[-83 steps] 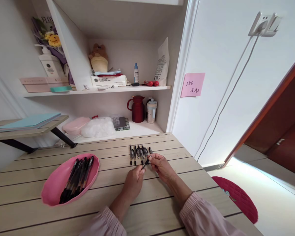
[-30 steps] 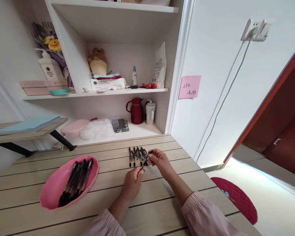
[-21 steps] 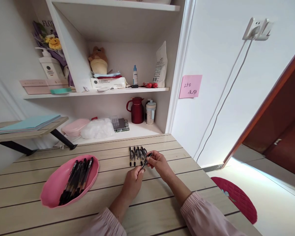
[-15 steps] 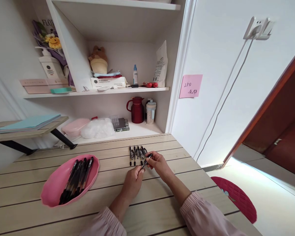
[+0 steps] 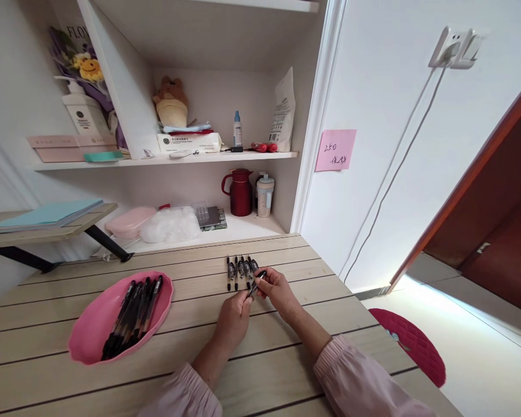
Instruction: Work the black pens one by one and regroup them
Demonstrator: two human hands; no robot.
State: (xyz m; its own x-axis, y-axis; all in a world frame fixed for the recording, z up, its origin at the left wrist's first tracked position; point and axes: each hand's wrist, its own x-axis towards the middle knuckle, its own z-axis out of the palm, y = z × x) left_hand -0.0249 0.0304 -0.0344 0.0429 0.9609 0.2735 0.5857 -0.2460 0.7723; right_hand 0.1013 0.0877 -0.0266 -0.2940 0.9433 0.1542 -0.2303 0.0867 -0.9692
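At frame centre, left hand (image 5: 233, 317) and right hand (image 5: 278, 293) both pinched one black pen (image 5: 255, 284). Pen row (image 5: 239, 271) lay just behind; pink tray (image 5: 89, 339) at lower left.

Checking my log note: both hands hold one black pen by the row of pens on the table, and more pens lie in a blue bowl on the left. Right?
Not quite: the head view shows the bowl is pink, not blue. The rest holds: the left hand and right hand hold one black pen by the row of pens, and more pens lie in the bowl.
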